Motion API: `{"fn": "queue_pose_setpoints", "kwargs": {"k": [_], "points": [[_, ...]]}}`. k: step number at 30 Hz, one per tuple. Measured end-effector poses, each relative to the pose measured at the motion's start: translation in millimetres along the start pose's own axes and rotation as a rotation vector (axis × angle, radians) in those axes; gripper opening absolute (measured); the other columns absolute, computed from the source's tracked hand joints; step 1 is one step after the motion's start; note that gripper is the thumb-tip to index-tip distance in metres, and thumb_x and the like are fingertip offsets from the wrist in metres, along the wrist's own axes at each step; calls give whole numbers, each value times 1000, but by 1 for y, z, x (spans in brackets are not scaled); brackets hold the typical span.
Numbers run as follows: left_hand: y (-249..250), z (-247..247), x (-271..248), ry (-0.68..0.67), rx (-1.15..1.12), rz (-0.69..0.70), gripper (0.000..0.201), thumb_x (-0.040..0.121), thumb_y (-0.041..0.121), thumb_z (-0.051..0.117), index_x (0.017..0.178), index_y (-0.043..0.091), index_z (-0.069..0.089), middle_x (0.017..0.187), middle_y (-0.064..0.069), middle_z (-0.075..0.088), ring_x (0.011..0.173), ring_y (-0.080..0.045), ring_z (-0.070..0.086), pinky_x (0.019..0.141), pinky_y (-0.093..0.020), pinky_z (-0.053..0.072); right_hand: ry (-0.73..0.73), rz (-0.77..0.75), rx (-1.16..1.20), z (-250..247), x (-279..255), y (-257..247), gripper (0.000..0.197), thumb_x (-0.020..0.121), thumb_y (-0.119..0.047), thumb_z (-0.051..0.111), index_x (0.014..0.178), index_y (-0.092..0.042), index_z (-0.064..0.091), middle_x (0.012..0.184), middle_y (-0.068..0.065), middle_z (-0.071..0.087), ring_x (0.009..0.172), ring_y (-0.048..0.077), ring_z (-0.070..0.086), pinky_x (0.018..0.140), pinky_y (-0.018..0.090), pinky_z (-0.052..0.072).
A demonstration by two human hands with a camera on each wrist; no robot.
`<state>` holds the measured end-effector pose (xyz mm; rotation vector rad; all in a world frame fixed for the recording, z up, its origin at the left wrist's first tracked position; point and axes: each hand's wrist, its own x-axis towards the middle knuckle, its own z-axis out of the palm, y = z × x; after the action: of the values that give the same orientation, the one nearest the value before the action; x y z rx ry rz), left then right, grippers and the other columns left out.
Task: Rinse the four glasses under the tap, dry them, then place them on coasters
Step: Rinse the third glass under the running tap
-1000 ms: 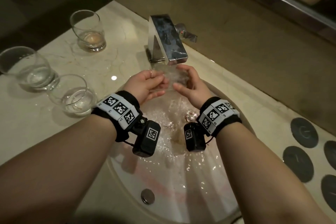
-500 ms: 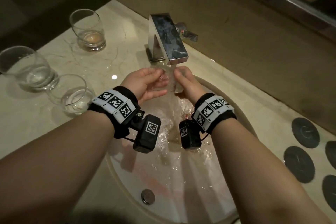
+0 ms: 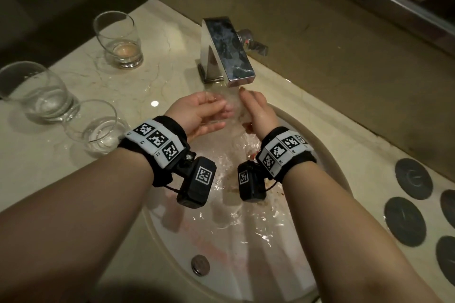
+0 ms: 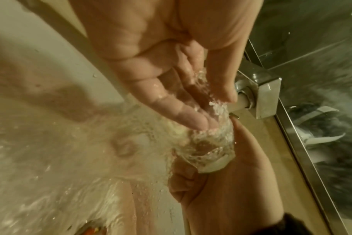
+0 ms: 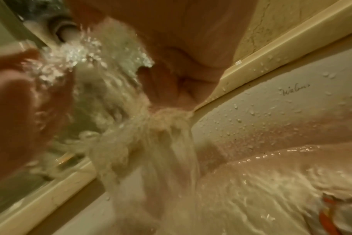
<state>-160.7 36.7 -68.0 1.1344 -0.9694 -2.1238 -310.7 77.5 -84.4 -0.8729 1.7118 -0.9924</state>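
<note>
A clear glass point(image 3: 234, 107) is under the running tap point(image 3: 229, 54), over the sink, with water pouring over it. My right hand point(image 3: 256, 112) grips the glass point(image 4: 211, 151) round its lower part, thumb up one side. My left hand point(image 3: 204, 110) reaches in from the left with fairly straight fingers point(image 4: 183, 111), whose tips touch the glass's upper end in the stream. In the right wrist view the glass point(image 5: 103, 98) is blurred by splashing water. Three more glasses stand on the counter at the left: one point(image 3: 118, 39) with brownish dregs and two point(image 3: 34, 93) point(image 3: 96, 125) holding a little water.
Several dark round coasters point(image 3: 413, 178) lie on the counter at the right. The white sink point(image 3: 330, 147) has water running over its bowl toward the drain point(image 3: 200, 264). The tap's lever point(image 3: 254, 44) sticks out to the right. A wall and a mirror edge stand behind.
Both hands have lifted the glass closer to the spout. The right hand has turned more upright round it, and the left fingers have stayed on it.
</note>
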Motion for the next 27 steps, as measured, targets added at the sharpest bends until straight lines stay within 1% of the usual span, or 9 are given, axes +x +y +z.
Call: {"fn": "queue_pose_setpoints", "kwargs": {"k": [2,6,9,11,17,19,22,25,27], "points": [[0,2,-2,-33,37,-4,9,88,10,58,97,11,58,82,0,73,79,-10,70,65,-22,57,59,32,-65,0,3,-1,57,89,-59,37,123,-16,51,102,3,59,81,15,53,63,25,41],[-1,2,-1,-12,96,14,4,90,10,58,92,13,58,79,2,72,78,-8,70,70,-21,57,-29,39,-31,-5,-1,-2,41,96,-51,38,121,-20,47,105,11,59,78,19,55,64,29,43],[-1,1,-1,6,55,18,3,91,12,56,89,14,57,76,4,72,77,-7,69,67,-19,56,-122,8,49,-10,-2,3,53,82,-55,50,130,-37,37,123,6,53,77,16,56,62,26,40],[0,2,0,17,-1,2,8,92,11,54,86,16,56,73,5,72,73,-6,68,63,-16,55,-169,-10,86,-12,-3,7,58,77,-46,58,129,-43,34,118,5,54,72,16,55,62,27,40],[1,3,-1,59,31,13,9,92,10,54,85,15,57,78,2,68,69,-5,67,61,-15,52,-149,-79,64,-10,-4,10,53,77,-37,60,126,-32,41,123,11,52,73,17,56,65,29,44],[1,2,-1,76,33,18,6,91,11,56,87,15,58,79,2,69,71,-6,67,60,-15,52,-113,-83,33,-7,-3,8,46,83,-38,62,124,-26,43,118,9,54,80,18,57,66,28,45],[1,2,-2,85,47,24,3,90,13,58,88,15,59,74,3,69,67,-5,67,58,-14,51,26,-41,-127,-2,1,1,39,91,-50,50,114,-18,49,107,4,59,98,24,59,82,37,50],[-1,3,-1,91,53,21,0,90,12,59,89,12,59,73,3,68,64,-4,67,56,-13,51,93,10,-190,3,5,-2,41,94,-54,39,108,-17,49,92,-4,57,96,23,58,88,41,48],[-2,2,0,102,59,14,2,89,12,60,88,13,58,69,5,70,63,-3,67,56,-13,50,64,21,-206,4,6,-2,48,93,-55,39,114,-14,50,90,-5,56,91,22,58,82,38,48]]}}
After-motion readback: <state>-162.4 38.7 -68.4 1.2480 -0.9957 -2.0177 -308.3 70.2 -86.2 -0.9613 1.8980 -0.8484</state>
